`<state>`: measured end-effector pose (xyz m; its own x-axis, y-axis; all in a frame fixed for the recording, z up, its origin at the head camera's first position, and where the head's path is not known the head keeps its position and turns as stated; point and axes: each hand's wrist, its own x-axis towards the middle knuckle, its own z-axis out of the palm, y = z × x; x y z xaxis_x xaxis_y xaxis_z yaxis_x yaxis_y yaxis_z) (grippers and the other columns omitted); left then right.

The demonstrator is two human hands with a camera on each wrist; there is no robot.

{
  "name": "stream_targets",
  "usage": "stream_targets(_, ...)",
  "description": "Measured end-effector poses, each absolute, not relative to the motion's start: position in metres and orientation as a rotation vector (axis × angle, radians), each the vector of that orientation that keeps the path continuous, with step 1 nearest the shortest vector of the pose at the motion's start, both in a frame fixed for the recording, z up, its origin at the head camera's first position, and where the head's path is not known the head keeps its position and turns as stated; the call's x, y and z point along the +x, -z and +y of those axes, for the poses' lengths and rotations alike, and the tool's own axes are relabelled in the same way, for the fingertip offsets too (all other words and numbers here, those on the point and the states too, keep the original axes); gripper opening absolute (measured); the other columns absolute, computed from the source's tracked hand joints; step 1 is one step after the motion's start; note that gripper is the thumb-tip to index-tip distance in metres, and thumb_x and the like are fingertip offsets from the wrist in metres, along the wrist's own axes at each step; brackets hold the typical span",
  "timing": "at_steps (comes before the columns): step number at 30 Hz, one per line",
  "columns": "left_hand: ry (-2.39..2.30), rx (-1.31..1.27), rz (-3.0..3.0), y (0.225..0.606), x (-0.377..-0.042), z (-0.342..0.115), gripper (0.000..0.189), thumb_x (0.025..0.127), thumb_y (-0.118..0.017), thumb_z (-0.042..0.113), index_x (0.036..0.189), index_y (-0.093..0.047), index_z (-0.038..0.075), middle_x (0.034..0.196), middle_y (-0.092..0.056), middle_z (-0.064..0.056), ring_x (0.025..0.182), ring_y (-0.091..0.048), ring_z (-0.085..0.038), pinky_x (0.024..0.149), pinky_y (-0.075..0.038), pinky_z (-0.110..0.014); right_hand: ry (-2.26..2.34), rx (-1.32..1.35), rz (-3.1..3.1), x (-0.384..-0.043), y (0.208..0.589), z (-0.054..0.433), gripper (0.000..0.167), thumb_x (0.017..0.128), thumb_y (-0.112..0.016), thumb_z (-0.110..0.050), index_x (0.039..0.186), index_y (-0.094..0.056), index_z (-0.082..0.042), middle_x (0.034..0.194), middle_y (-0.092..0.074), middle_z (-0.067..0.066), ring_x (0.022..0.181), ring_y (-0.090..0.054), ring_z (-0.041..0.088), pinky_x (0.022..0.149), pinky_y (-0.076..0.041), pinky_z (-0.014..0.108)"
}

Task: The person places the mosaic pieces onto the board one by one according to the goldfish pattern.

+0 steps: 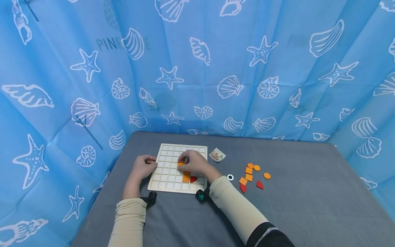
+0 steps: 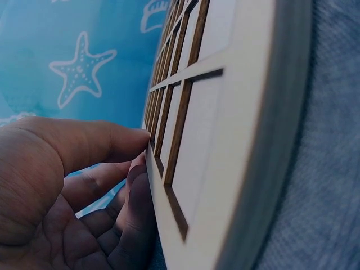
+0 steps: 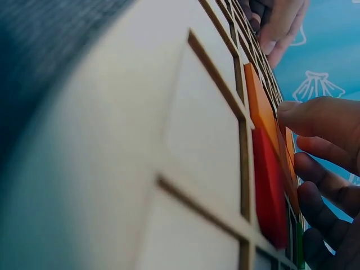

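Observation:
On the grey table lies a pale square grid board (image 1: pixel 168 185) with rows of recessed cells. My left hand (image 1: pixel 144 167) grips the board's left edge, the thumb on the rim and the other fingers curled beside it. My right hand (image 1: pixel 195 163) is over the board's middle, its thumb and forefinger at either side of an orange square tile (image 1: pixel 181 164). Just nearer to me, another orange square (image 1: pixel 186 178) sits in the grid beside a red quarter-round tile (image 1: pixel 193 179). A sliver of green tile (image 3: pixel 300 247) shows in the right wrist view; the right hand hides the cells beneath it.
Right of the board lie loose orange squares (image 1: pixel 249 177), orange discs (image 1: pixel 267 175) and red quarter-rounds (image 1: pixel 260 185). A black-and-white ring-shaped piece (image 1: pixel 230 177) is nearer the board. A small pattern card (image 1: pixel 217 155) lies by its far right corner. A blue shell-print curtain (image 1: pixel 197 85) hangs behind the table.

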<state>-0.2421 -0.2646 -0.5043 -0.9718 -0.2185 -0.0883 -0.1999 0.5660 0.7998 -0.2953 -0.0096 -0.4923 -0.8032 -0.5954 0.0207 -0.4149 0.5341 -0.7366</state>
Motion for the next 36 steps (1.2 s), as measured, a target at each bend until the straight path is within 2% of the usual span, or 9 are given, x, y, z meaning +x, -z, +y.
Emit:
stream_targets(12, 1.396, 0.368, -2.767, 0.504, -0.241, -0.264, 0.029, 0.097, -0.066, 0.011, 0.121, -0.073, -0.002, 0.102, -0.069, -0.015, 0.090, -0.064, -0.026, 0.079, -0.050, -0.038, 1.134, -0.884, 2.519, -0.298, 0.496, -0.006, 0.016, 0.094, -0.082, -0.016, 0.109, -0.079, -0.014, 0.102, -0.071, 0.001, 0.085, -0.060, 0.013, 0.080, -0.053, 0.031)
stream_targets(20, 1.407, 0.373, -2.756, 0.505, -0.240, -0.264, 0.029, 0.097, -0.066, 0.011, 0.122, -0.073, -0.002, 0.103, -0.069, -0.015, 0.091, -0.064, -0.026, 0.080, -0.050, -0.038, 1.159, -0.933, 2.508, -0.297, 0.487, 0.007, 0.022, 0.096, -0.079, -0.017, 0.116, -0.079, -0.008, 0.110, -0.072, 0.006, 0.090, -0.063, 0.016, 0.082, -0.054, 0.032)
stream_targets(25, 1.423, 0.383, -2.755, 0.505, -0.241, -0.264, 0.030, 0.097, -0.066, 0.012, 0.123, -0.073, -0.002, 0.103, -0.069, -0.015, 0.090, -0.064, -0.027, 0.080, -0.051, -0.040, 1.199, -0.974, 2.524, -0.296, 0.476, 0.034, 0.025, 0.098, -0.077, -0.018, 0.119, -0.078, -0.005, 0.117, -0.072, 0.012, 0.096, -0.065, 0.023, 0.081, -0.054, 0.034)
stream_targets(29, 1.429, 0.384, -2.757, 0.504, -0.242, -0.264, 0.030, 0.098, -0.067, 0.013, 0.124, -0.073, -0.001, 0.104, -0.069, -0.015, 0.091, -0.064, -0.027, 0.081, -0.051, -0.040, 1.248, -0.946, 2.572, -0.291, 0.468, 0.068, 0.025, 0.096, -0.079, -0.015, 0.118, -0.078, -0.004, 0.117, -0.072, 0.014, 0.099, -0.065, 0.028, 0.082, -0.055, 0.037)
stream_targets(36, 1.445, 0.360, -2.760, 0.501, -0.241, -0.264, 0.031, 0.099, -0.066, 0.012, 0.124, -0.072, -0.004, 0.105, -0.068, -0.017, 0.093, -0.063, -0.029, 0.082, -0.050, -0.042, 1.291, -0.858, 2.656, -0.278, 0.461, 0.137, 0.023, 0.099, -0.076, -0.018, 0.117, -0.078, -0.004, 0.111, -0.073, 0.008, 0.096, -0.066, 0.021, 0.084, -0.056, 0.038)
